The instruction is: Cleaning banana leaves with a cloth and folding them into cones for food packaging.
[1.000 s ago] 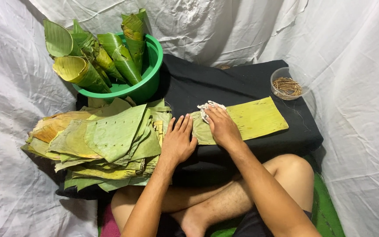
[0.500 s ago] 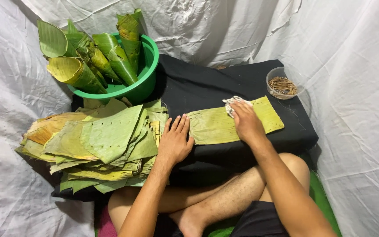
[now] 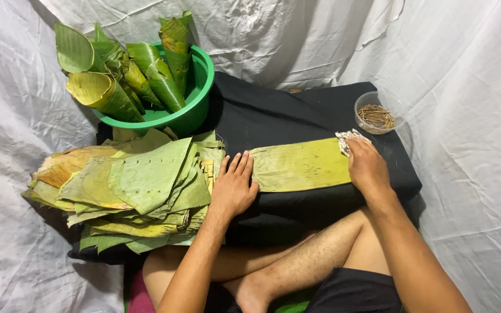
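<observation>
A long yellow-green leaf strip (image 3: 302, 165) lies flat on a black cloth-covered board (image 3: 285, 110). My left hand (image 3: 234, 185) presses flat on the strip's left end, fingers spread. My right hand (image 3: 366, 165) rests at the strip's right end, closed on a crumpled white cloth (image 3: 346, 139) that touches the leaf. To the left of my left hand sits a thick stack of green and yellowed leaf pieces (image 3: 129, 185).
A green plastic basin (image 3: 195, 110) at the back left holds several rolled leaves (image 3: 117, 81). A small clear bowl of thin brown sticks (image 3: 375, 113) stands at the back right. White sheeting surrounds the board. My bare legs are crossed below it.
My right hand slid the white cloth rightward along the leaf strip, from near my left hand to the strip's right end. My left hand stayed put.
</observation>
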